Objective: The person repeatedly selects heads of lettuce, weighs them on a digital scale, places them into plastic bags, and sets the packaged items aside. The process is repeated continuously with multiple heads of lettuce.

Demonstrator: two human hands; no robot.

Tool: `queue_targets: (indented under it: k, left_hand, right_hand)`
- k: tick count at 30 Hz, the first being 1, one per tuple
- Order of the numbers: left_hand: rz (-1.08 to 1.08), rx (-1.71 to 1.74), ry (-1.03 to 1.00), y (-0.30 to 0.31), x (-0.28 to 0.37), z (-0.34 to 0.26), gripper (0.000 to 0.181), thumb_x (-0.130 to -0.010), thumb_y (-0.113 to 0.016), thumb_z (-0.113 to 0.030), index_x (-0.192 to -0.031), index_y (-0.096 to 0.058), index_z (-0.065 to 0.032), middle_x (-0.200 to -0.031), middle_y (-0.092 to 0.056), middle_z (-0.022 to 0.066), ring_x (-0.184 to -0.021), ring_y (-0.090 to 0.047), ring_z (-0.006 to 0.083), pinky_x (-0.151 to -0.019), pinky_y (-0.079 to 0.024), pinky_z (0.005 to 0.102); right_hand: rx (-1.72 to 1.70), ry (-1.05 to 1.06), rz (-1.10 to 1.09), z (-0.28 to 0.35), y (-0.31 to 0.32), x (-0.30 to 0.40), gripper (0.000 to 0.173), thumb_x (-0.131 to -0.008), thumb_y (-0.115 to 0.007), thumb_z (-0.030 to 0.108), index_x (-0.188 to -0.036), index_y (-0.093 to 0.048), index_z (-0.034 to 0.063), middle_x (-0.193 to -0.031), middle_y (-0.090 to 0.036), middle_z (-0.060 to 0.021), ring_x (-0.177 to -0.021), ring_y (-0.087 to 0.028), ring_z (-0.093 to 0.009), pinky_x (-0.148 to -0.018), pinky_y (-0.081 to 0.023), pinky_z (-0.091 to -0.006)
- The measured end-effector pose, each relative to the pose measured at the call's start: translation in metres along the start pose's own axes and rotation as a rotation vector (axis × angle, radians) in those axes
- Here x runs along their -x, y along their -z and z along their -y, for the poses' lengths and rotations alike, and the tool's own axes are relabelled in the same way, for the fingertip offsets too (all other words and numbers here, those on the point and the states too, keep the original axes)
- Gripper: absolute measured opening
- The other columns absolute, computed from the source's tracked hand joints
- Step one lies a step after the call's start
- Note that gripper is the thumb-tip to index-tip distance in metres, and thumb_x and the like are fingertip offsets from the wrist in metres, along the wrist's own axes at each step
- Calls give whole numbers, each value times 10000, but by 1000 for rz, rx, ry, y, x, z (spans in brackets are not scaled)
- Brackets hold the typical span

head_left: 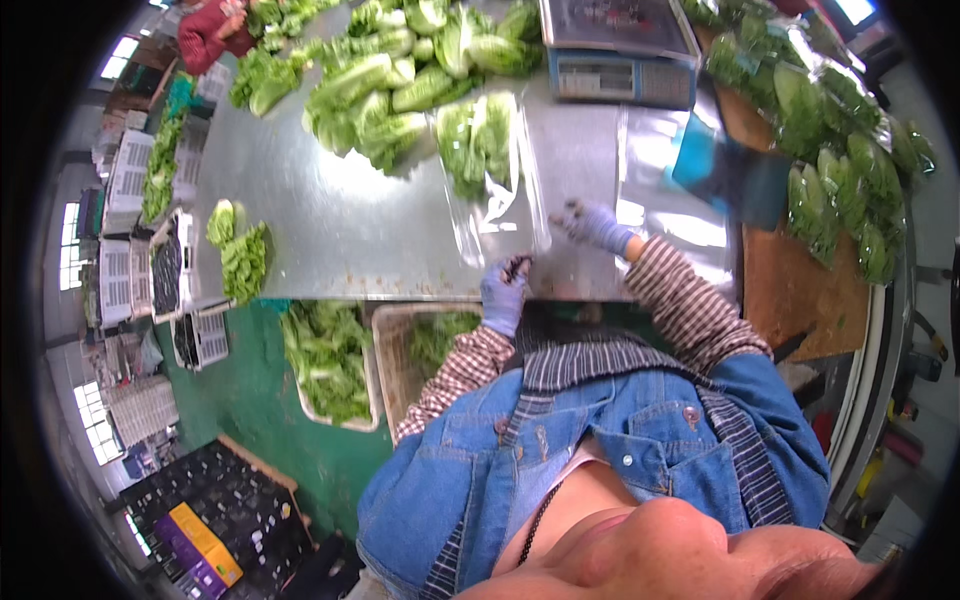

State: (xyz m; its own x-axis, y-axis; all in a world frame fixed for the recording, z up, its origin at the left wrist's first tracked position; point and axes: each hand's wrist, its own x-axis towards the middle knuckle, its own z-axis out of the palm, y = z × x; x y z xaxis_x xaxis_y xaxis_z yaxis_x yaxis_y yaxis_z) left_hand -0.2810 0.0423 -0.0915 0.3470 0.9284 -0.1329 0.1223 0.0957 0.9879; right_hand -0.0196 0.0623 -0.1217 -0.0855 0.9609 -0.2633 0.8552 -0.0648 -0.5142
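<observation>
A clear plastic bag [499, 214] with romaine lettuce [476, 142] inside lies flat on the metal table [300, 217], its lower end towards me. My left hand [504, 295], in a purple glove with dark-stained fingertips, is at the table's front edge just below that end. Its fingers are curled, and whether they pinch the film cannot be seen. To the right of the bag hovers my right hand [596, 226], gloved alike, thumb and fingers apart with nothing seen between them. Flat clear bags [679, 217] lie beside it on the right.
Loose lettuce heads [397, 82] are heaped at the back, near a weighing scale [622, 67]. A blurred blue object [727, 172] overlaps the flat bags. Bagged lettuce [847, 165] covers the right side. Crates of leaves [330, 367] stand below the front edge. Another person's sleeve [202, 37] shows far left.
</observation>
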Motion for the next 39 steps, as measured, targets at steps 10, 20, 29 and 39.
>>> queue_targets:
  k: [10, 20, 29, 39]
  left_hand:
    - [-131, -608, -108, -6, -71, 55, 269, -727, -791, -298, -889, -737, -90, -880, -655, 137, -850, -609, 309, -765, -479, 416]
    - [143, -388, -67, -4, -66, 16, 163, -770, -775, -75, -925, -738, -42, -806, -712, 79, -724, -680, 180, -689, -555, 314]
    - [76, -794, -276, 5, -62, 22, 193, -733, -762, -146, -900, -697, -77, -873, -667, 134, -849, -641, 309, -777, -495, 420]
    - [679, -1403, 364, 243, 151, 132, 283, -779, -690, -268, -1000, -675, -93, -908, -676, 140, -869, -649, 335, -765, -513, 466]
  right_hand:
    - [-885, -358, -138, 28, -106, -46, 263, -921, -571, 250, -937, -719, 34, -856, -704, -196, -797, -692, -332, -718, -558, -382]
    - [-1488, -215, -181, 61, -98, -25, 186, -919, -561, 108, -942, -682, -30, -778, -687, -143, -616, -671, -249, -549, -576, -378]
    - [-1657, -430, -73, 115, -40, 10, 181, -921, -568, 101, -941, -673, -45, -792, -693, -161, -628, -686, -273, -578, -596, -394]
    - [-836, -169, 100, 85, -16, 30, 349, -1014, -481, 289, -1118, -589, -26, -981, -697, -191, -791, -707, -271, -640, -592, -379]
